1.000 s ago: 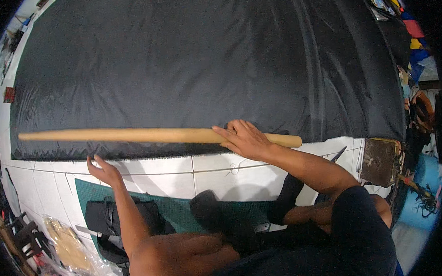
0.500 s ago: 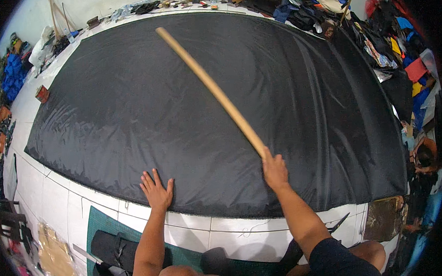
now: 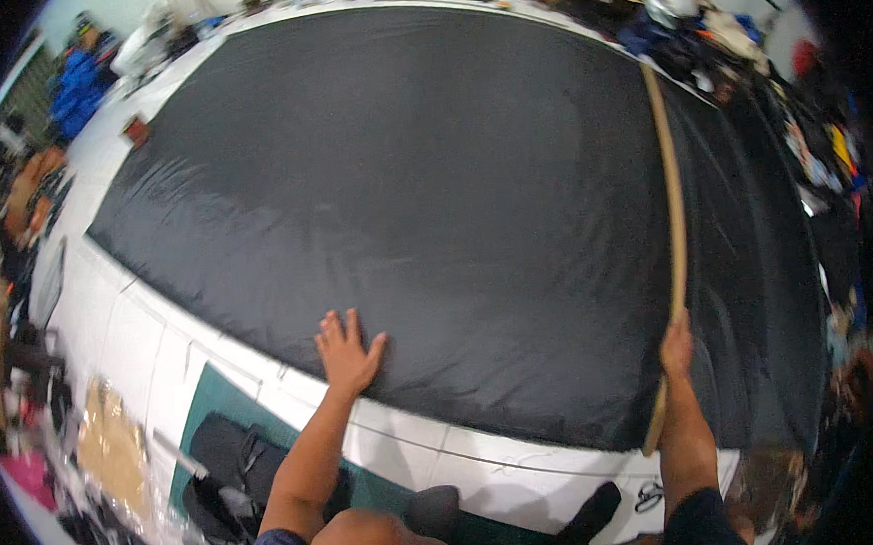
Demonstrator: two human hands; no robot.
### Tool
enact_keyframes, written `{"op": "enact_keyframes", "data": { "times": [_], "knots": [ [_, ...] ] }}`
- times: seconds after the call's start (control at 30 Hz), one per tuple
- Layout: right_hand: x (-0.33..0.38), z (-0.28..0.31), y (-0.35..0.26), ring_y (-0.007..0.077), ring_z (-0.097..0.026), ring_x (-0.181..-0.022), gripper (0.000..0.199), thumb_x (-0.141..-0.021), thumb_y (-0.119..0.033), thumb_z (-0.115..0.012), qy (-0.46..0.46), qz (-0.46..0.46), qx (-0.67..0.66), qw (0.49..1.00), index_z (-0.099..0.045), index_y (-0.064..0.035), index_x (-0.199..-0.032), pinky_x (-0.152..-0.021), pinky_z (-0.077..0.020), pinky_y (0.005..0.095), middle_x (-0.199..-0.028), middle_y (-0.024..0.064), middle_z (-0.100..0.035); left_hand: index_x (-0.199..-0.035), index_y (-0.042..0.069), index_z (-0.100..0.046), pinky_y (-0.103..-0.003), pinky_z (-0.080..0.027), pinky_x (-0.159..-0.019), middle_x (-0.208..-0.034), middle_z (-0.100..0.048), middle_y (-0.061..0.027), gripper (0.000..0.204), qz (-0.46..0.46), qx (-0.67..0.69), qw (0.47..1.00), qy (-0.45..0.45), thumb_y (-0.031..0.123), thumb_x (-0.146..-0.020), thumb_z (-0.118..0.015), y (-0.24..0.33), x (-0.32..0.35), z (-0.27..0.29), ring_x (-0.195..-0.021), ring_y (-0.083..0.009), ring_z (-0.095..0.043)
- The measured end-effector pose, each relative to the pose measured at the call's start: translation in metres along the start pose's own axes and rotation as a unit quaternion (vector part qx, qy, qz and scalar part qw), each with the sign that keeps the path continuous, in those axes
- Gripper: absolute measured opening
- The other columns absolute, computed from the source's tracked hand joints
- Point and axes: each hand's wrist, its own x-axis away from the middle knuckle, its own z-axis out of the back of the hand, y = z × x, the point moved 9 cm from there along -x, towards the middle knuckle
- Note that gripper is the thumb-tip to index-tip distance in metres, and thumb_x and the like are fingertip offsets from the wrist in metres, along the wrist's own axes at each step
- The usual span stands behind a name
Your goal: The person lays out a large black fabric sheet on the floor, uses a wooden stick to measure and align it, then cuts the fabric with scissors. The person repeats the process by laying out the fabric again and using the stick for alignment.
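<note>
A large sheet of black fabric (image 3: 423, 194) lies spread over the white tiled floor. Near its front edge my left hand (image 3: 347, 356) presses flat on the fabric, fingers spread. On the right, my right hand (image 3: 675, 347) is wrapped round a long wooden stick (image 3: 671, 191), close to its near end. The stick lies along the fabric from the near edge to the far right edge, bowed in this view. Left of it the fabric looks mostly smooth; to its right run long folds (image 3: 751, 246).
A green cutting mat (image 3: 211, 393) with a dark bundle (image 3: 234, 451) lies near left. Scissors (image 3: 650, 498) rest on the tiles by my right forearm. A small reddish tin (image 3: 137, 130) stands at the fabric's left corner. Heaped cloth (image 3: 681, 33) crowds the far right.
My right hand has swung the stick from a diagonal across the middle to the right side of the fabric. My left hand stays flat near the front edge. The view has shifted.
</note>
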Motion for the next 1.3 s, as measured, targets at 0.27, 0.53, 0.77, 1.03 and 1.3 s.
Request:
{"op": "enact_keyframes", "data": {
  "times": [0.27,0.53,0.77,1.03,1.3],
  "knots": [
    [0.043,-0.052,-0.184,0.0362,-0.053,-0.088,0.052,-0.103,-0.026,-0.045,-0.095,0.108,0.022,0.989,-0.033,-0.0156,-0.152,-0.082,-0.0454,0.0445,-0.099,0.0214,-0.051,-0.148,0.002,-0.034,-0.052,-0.015,-0.118,-0.154,-0.026,-0.0269,0.078,0.118,-0.007,0.984,0.136,0.054,-0.092,-0.050,-0.102,-0.102,0.066,-0.145,-0.0420,-0.020],
    [0.138,-0.191,-0.526,0.0372,-0.057,-0.087,0.052,-0.098,-0.033,-0.053,-0.290,0.327,-0.001,0.900,-0.040,-0.0222,-0.147,-0.074,-0.0506,0.0485,-0.098,0.0194,-0.052,-0.151,0.002,-0.029,-0.052,-0.008,-0.119,-0.157,-0.019,-0.0270,0.083,0.185,-0.039,0.973,0.129,0.057,-0.092,-0.047,-0.135,-0.117,0.033,-0.147,-0.0403,-0.015],
    [0.268,-0.260,-0.695,0.0346,-0.058,-0.086,0.054,-0.095,-0.033,-0.057,-0.324,0.542,-0.007,0.775,-0.042,-0.0241,-0.146,-0.072,-0.0533,0.0448,-0.097,0.0162,-0.052,-0.146,0.001,-0.038,-0.056,-0.013,-0.118,-0.151,-0.030,-0.0296,0.073,0.152,-0.134,0.977,0.065,0.046,-0.090,-0.052,-0.141,-0.122,0.023,-0.144,-0.0439,-0.022],
    [0.308,-0.252,-0.779,0.0327,-0.057,-0.090,0.054,-0.098,-0.037,-0.051,-0.409,0.499,-0.076,0.760,-0.040,-0.0231,-0.148,-0.077,-0.0527,0.0444,-0.100,0.0181,-0.050,-0.155,0.008,-0.015,-0.055,-0.016,-0.118,-0.154,-0.026,-0.0227,0.072,0.162,-0.141,0.977,0.008,0.039,-0.097,-0.044,-0.146,-0.119,0.019,-0.143,-0.0381,-0.025],
    [0.271,-0.291,-0.848,0.0364,-0.057,-0.097,0.054,-0.098,-0.035,-0.052,-0.418,0.489,-0.045,0.764,-0.037,-0.0213,-0.149,-0.080,-0.0534,0.0470,-0.104,0.0188,-0.049,-0.155,0.010,-0.020,-0.056,-0.002,-0.119,-0.161,-0.010,-0.0212,0.085,0.233,0.081,0.969,-0.018,0.060,-0.091,-0.046,-0.156,-0.127,0.034,-0.149,-0.0370,-0.006]
  ]
}}
